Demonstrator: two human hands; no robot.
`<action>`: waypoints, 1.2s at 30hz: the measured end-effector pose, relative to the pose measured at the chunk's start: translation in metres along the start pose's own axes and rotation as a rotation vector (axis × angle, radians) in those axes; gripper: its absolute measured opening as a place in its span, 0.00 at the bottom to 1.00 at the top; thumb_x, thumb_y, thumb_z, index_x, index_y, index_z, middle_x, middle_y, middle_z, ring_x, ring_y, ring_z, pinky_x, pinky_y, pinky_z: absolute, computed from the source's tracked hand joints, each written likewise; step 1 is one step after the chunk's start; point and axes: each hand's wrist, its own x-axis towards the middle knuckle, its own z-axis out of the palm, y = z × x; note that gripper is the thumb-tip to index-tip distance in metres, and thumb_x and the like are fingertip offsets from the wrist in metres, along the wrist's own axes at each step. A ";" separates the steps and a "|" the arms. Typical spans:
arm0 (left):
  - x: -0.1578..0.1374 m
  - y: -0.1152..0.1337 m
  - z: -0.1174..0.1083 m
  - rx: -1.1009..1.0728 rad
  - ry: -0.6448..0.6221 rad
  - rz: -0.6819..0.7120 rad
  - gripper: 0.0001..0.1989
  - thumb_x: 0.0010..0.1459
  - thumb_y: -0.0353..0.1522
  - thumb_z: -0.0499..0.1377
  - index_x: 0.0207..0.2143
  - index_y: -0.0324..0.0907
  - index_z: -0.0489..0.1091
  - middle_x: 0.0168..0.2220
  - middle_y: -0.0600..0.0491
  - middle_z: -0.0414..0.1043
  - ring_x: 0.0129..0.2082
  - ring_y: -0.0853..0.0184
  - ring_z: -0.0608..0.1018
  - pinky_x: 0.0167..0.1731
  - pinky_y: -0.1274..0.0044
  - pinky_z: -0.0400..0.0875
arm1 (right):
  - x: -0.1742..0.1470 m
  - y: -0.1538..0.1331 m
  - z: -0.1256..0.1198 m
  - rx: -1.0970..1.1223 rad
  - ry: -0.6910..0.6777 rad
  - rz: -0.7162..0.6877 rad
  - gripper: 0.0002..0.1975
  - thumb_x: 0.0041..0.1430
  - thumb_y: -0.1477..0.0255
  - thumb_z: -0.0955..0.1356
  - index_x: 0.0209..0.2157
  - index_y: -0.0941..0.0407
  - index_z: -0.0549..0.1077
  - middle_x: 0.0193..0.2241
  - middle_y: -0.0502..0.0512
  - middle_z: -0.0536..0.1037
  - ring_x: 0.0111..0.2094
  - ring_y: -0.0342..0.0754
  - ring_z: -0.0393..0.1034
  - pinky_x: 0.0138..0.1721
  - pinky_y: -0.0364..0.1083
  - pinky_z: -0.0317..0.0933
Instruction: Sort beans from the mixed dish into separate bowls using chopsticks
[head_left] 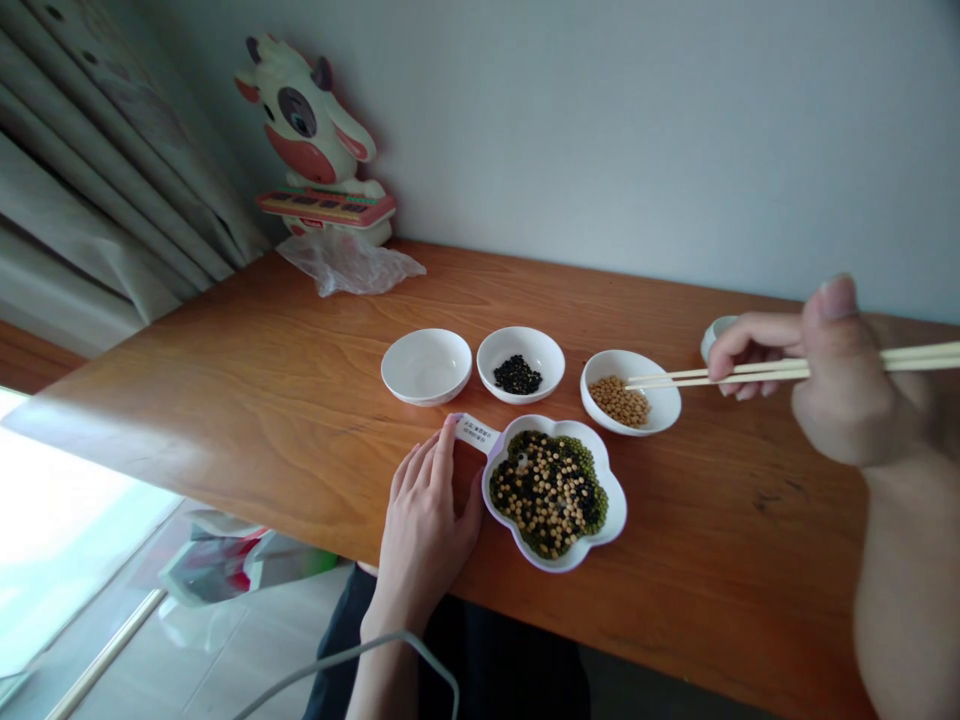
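Observation:
My right hand (840, 370) grips a pair of pale chopsticks (694, 377). Their tips are over a white bowl (667, 405) of soybeans (621, 400), apparently touching the beans. My left hand (427, 500) lies open on the table, fingers stretched, with the index fingertip against the labelled handle of a flower-shaped dish (613, 500). Soybeans, black beans and green beans are mixed in that dish. Behind it stand a white bowl (553, 352) with black beans (517, 375) and, farther left, a white bowl (427, 366) in which I see no beans.
A small white bowl (716, 335) is partly covered by my right hand. A cow-shaped toy keyboard (322, 150) and a clear plastic bag (352, 265) occupy the back left of the wooden table (285, 400). A grey cable (360, 650) crosses my left forearm.

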 end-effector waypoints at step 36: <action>0.000 -0.001 0.001 -0.012 0.009 0.018 0.39 0.67 0.36 0.59 0.75 0.42 0.47 0.65 0.40 0.70 0.65 0.50 0.72 0.65 0.54 0.67 | -0.014 -0.037 0.103 0.237 -0.472 -0.066 0.36 0.77 0.51 0.50 0.29 0.57 0.74 0.25 0.52 0.75 0.26 0.42 0.66 0.32 0.45 0.58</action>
